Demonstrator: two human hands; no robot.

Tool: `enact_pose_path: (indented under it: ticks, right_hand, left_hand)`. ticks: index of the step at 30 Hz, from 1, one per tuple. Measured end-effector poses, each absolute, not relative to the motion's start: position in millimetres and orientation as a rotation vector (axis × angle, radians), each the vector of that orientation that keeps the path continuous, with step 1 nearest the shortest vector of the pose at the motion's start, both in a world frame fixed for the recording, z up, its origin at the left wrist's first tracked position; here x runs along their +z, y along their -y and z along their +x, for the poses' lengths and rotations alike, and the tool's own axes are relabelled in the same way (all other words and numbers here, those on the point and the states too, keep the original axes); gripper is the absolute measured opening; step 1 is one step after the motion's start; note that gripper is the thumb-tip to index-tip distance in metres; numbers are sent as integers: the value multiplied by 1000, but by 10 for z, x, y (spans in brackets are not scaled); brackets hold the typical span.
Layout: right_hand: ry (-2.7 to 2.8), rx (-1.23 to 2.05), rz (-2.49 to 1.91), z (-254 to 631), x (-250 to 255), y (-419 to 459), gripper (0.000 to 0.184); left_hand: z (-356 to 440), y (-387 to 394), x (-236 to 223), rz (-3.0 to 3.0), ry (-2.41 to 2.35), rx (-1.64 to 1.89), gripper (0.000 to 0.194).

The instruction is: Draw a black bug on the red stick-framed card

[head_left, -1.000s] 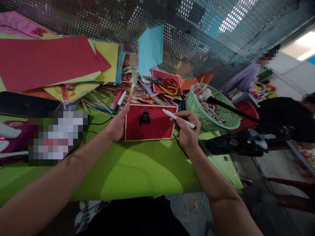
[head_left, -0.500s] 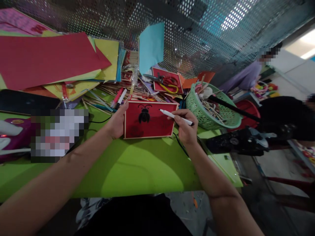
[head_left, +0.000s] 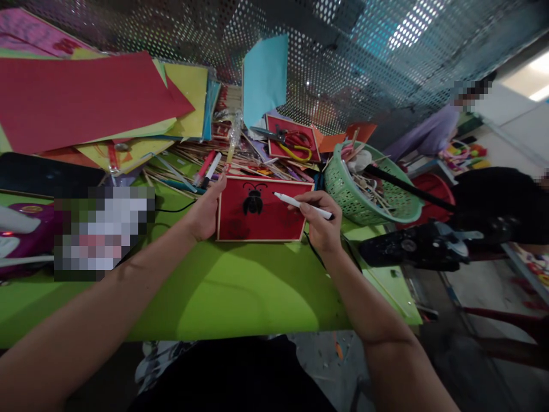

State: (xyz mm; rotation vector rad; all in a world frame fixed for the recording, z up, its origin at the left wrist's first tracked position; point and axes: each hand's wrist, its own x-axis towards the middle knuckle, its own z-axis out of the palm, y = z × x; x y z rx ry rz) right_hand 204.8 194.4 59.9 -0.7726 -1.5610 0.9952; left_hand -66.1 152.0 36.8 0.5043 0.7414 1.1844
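Observation:
A red panel point(head_left: 274, 223) with a pale, thin frame stands tilted on the green table, facing me. On its left part is a black beetle drawing point(head_left: 253, 200) with two curved antennae. My left hand point(head_left: 206, 213) grips the panel's left edge, thumb at the upper corner. In my right hand point(head_left: 322, 220) is a white marker point(head_left: 302, 205), held like a pen. Its dark tip points left, close to the red surface to the right of the beetle; whether it touches I cannot tell.
Behind the panel lie thin sticks, markers point(head_left: 212, 170) and scissors point(head_left: 291, 140). A green basket point(head_left: 373, 194) stands at the right, beside a black device point(head_left: 412, 246). Coloured paper sheets point(head_left: 86, 103) and a phone point(head_left: 47, 174) are at the left. A person in purple point(head_left: 424, 129) is farther back.
The marker's tip has shifted slightly left, toward the beetle, along with my right hand. My left hand keeps its hold on the panel.

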Motion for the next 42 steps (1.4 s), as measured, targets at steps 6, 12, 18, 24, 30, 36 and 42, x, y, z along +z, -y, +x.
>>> enact_pose_path:
  ticks: [6, 12, 18, 24, 30, 36, 42]
  right_hand:
    - [1556, 1023, -773, 2038, 618, -1944, 33]
    - [1511, 1083, -771, 2043, 619, -1950, 35]
    - [1481, 1099, -757, 2030, 633, -1953, 34]
    - [1483, 1106, -761, 2033, 641, -1946, 33]
    - [1498, 1052, -770, 2030, 616, -1948, 34]
    - [1489, 1068, -755, 2036, 619, -1965, 29]
    - [1488, 1032, -746, 2048, 600, -1963, 29]
  left_hand:
    - [-691, -1511, 380, 531, -755, 1142, 81]
    - [-716, -1521, 325, 511, -768, 1113, 83]
    - [-761, -1541, 253, 513, -676, 1087, 81]
    - [-766, -1532, 253, 547, -673, 1098, 82]
    - [-742, -1523, 290, 525, -712, 1088, 81]
    - [-717, -1516, 335, 521, -733, 1106, 74]
    - [-698, -1526, 295, 503, -720, 1130, 78]
